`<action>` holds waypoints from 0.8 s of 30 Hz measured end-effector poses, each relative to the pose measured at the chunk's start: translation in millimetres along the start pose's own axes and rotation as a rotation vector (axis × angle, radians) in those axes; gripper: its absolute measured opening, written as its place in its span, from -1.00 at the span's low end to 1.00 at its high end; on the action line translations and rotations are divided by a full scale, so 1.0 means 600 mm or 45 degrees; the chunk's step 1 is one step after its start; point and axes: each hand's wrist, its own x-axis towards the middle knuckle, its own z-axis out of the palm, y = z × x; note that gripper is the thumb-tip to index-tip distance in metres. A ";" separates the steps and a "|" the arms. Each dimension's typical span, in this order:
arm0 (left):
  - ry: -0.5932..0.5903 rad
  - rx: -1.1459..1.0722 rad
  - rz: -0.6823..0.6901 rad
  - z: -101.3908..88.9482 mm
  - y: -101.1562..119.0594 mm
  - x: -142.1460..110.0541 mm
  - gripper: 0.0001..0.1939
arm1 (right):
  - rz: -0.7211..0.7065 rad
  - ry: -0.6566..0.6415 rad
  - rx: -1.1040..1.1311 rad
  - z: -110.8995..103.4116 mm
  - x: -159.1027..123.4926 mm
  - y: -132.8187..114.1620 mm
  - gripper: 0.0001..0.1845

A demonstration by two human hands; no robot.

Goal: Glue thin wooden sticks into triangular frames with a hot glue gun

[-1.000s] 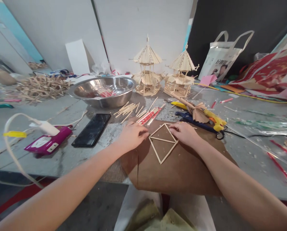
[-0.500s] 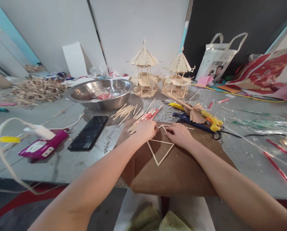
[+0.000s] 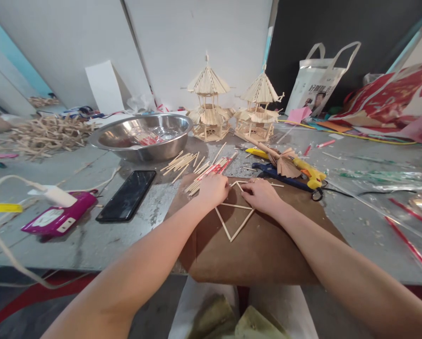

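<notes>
A diamond frame of thin wooden sticks (image 3: 234,219) lies flat on a brown cardboard sheet (image 3: 260,254). My left hand (image 3: 214,189) rests on the frame's upper left side, fingers curled and pressing on the sticks near the top corner. On the upper right side my right hand (image 3: 262,195) does the same, fingertips pinched at that corner. Both hands nearly meet there. Only the lower half of the frame and its cross stick show clearly.
Loose sticks (image 3: 193,165) lie behind my left hand. A steel bowl (image 3: 143,134), a black phone (image 3: 126,195), a pink box (image 3: 59,217), a yellow glue gun (image 3: 308,172), blue scissors (image 3: 281,175), two stick pagodas (image 3: 208,101) (image 3: 260,106) and a white bag (image 3: 320,75) stand around.
My left hand has slid right from the frame's left corner up to its top corner, close to my right hand. The right hand has barely shifted.
</notes>
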 end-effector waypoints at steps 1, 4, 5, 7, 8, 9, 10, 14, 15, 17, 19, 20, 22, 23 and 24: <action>-0.005 -0.004 -0.006 0.000 0.000 0.000 -0.82 | 0.001 -0.002 -0.002 -0.001 0.000 0.001 -0.71; -0.013 -0.032 -0.014 -0.001 -0.003 -0.002 -0.79 | 0.023 0.000 -0.002 -0.003 -0.001 0.005 -0.71; -0.019 -0.049 -0.013 -0.002 -0.005 -0.002 -0.77 | 0.032 0.002 0.002 -0.005 -0.002 0.006 -0.71; -0.046 -0.092 -0.019 -0.002 -0.009 -0.003 -0.74 | 0.055 -0.003 0.016 -0.007 -0.002 0.010 -0.71; -0.060 -0.113 -0.031 -0.002 -0.011 -0.003 -0.73 | 0.066 -0.005 0.025 -0.009 -0.003 0.010 -0.71; -0.076 -0.134 -0.040 -0.003 -0.013 -0.003 -0.73 | 0.075 -0.009 0.033 -0.010 -0.004 0.010 -0.71; -0.091 -0.154 -0.049 -0.004 -0.015 -0.004 -0.72 | 0.081 -0.015 0.039 -0.011 -0.004 0.008 -0.72; -0.131 -0.215 -0.084 -0.015 -0.017 -0.006 -0.73 | 0.094 -0.063 0.031 -0.017 -0.007 -0.006 -0.76; -0.139 -0.220 -0.096 -0.019 -0.016 -0.007 -0.73 | 0.099 -0.075 0.026 -0.017 -0.008 -0.010 -0.77; -0.153 -0.221 -0.111 -0.025 -0.015 -0.008 -0.73 | 0.122 -0.078 0.020 -0.019 -0.010 -0.015 -0.77; -0.159 -0.215 -0.120 -0.029 -0.016 -0.009 -0.73 | 0.151 -0.070 0.016 -0.019 -0.011 -0.017 -0.76; -0.160 -0.212 -0.126 -0.030 -0.017 -0.009 -0.72 | 0.167 -0.069 0.009 -0.018 -0.011 -0.018 -0.76; -0.156 -0.210 -0.143 -0.028 -0.020 -0.009 -0.72 | 0.191 -0.069 -0.021 -0.018 -0.012 -0.018 -0.77; -0.153 -0.211 -0.146 -0.027 -0.022 -0.008 -0.71 | 0.199 -0.066 -0.039 -0.017 -0.012 -0.019 -0.77; -0.148 -0.211 -0.146 -0.025 -0.023 -0.008 -0.71 | 0.206 -0.059 -0.055 -0.017 -0.013 -0.019 -0.77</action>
